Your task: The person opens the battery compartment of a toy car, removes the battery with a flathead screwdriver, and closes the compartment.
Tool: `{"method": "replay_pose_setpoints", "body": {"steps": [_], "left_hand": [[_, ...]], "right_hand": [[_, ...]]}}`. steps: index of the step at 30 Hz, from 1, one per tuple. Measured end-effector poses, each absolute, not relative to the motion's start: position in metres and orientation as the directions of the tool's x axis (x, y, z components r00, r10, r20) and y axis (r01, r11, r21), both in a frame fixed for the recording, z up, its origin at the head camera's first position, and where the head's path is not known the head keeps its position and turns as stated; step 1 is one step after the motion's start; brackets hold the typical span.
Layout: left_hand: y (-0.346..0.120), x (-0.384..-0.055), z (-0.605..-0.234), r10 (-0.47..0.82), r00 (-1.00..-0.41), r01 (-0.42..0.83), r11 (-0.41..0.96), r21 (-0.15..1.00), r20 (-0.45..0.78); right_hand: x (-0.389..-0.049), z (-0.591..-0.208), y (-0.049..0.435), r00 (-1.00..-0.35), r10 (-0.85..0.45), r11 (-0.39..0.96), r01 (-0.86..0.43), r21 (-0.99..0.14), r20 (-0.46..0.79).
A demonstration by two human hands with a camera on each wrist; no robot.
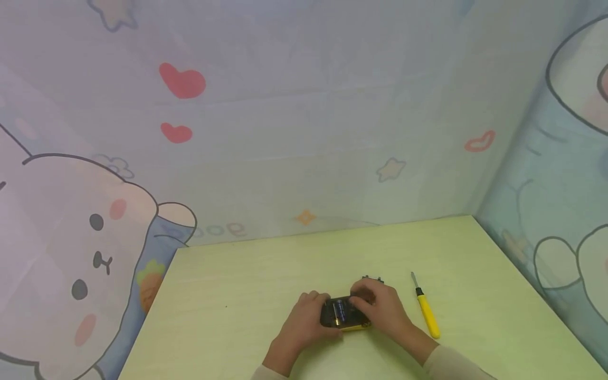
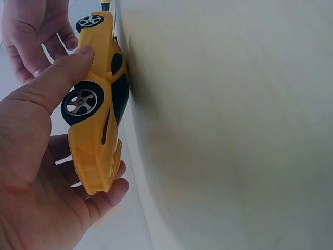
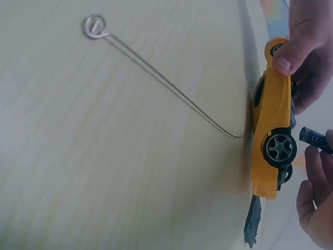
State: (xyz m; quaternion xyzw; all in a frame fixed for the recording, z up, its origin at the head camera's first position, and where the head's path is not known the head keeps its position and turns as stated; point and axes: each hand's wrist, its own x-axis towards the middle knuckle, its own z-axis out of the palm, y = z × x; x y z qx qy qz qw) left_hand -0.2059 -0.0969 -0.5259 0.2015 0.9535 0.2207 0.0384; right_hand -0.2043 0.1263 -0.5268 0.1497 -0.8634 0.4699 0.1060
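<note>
A yellow toy car lies upside down on the table, its dark underside facing up. My left hand grips one end of it, the thumb along the side, as the left wrist view also shows. A battery sits in the open compartment of the underside. Just above the car, my right hand pinches another dark battery, apart from the car in the right wrist view. Behind the right hand lies a dark flat piece, mostly hidden by that hand in the head view.
A screwdriver with a yellow handle lies to the right of the right hand. A thin wire with a coiled end extends from near the car. The pale wooden table meets a printed cloth at its back and sides.
</note>
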Motion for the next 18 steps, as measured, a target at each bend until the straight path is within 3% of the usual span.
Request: {"method": "replay_pose_setpoints", "body": {"steps": [12, 18], "left_hand": [[-0.096, -0.205, -0.526, 0.379, -0.925, 0.331, 0.819, 0.469, -0.009], [-0.097, -0.205, -0.528, 0.367, -0.93, 0.314, 0.82, 0.479, -0.018]], "right_hand": [[-0.209, -0.53, 0.156, -0.906, -0.11, 0.496, -0.407, -0.767, 0.41], [-0.208, -0.528, 0.18, -0.955, -0.037, 0.587, -0.26, -0.766, 0.295]]}}
